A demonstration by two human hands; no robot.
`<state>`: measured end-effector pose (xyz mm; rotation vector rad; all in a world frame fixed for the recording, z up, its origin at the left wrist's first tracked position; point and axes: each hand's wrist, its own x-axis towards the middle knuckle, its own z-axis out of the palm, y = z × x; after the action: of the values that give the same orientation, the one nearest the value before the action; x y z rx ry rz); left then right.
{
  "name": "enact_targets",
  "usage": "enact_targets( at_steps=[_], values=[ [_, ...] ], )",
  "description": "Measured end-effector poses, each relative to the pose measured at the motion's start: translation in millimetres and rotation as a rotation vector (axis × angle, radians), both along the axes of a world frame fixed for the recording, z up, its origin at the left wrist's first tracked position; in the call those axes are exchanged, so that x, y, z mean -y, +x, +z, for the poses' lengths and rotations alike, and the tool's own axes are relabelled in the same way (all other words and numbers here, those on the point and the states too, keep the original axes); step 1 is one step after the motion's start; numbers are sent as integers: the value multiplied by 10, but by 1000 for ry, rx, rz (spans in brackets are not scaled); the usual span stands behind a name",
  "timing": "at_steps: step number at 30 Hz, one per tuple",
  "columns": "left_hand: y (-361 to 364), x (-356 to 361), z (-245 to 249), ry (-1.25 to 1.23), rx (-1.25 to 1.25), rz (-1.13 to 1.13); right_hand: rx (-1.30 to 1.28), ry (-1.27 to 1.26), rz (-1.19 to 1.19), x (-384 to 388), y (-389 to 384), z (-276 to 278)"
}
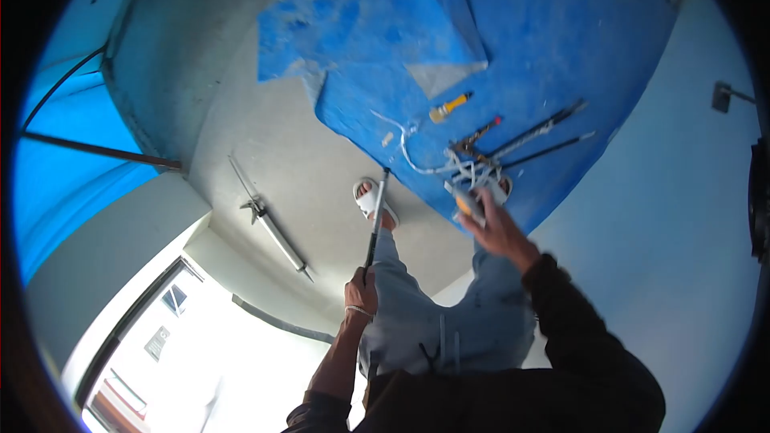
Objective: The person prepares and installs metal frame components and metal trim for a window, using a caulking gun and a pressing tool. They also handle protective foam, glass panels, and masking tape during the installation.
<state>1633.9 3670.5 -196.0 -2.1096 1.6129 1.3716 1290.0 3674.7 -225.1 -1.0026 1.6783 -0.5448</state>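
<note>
My left hand (361, 295) is closed around the dark grip of a slim metal pole (379, 207), which points away from me past my left foot. The pole's dark tip is near the edge of the blue sheet. My right hand (499, 228) is closed on an orange-and-grey hand tool (468, 205); motion blur hides its exact kind. Just beyond it lies a tangle of white cord or strip (473, 167). A rusty tool with a red end (475, 138) and dark rods (549, 152) lie beside that tangle. A yellow-handled paintbrush (451, 107) rests farther out.
A blue sheet (553, 40) covers much of the floor, with a folded piece (361, 24) on it. To the left, a caulking gun (273, 231) lies on the bare grey floor. White walls curve around, with a bright window (152, 345) at lower left.
</note>
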Motion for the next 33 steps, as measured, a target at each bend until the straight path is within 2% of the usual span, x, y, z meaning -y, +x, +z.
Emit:
enact_targets(
  at_steps=[1,4,6,7,9,12,17,22,27,33],
  values=[
    [-59,111,302,-43,-21,16,-104,-86,40,-139,120,290],
    [-230,444,1155,-44,-205,31,-71,-316,10,-14,354,1495],
    [-279,550,1638,-112,-386,-29,-53,-296,15,39,482,2247],
    [-379,671,1946,-44,-394,25,-78,-342,27,109,471,2548],
    [-487,776,2305,-103,-436,52,-118,-266,65,141,500,3037],
    [-582,903,2573,-221,-460,66,-241,-460,65,133,546,3263],
    [-624,1060,2864,-335,-474,-19,-370,-525,152,288,566,3665],
    [-587,1146,3080,-304,-458,-134,-470,-545,271,417,395,3876],
    [-569,1136,3209,-312,-476,-135,-526,-594,339,489,298,4001],
    [-554,1084,3223,-286,-467,-142,-516,-538,405,521,275,4029]
  ],
)
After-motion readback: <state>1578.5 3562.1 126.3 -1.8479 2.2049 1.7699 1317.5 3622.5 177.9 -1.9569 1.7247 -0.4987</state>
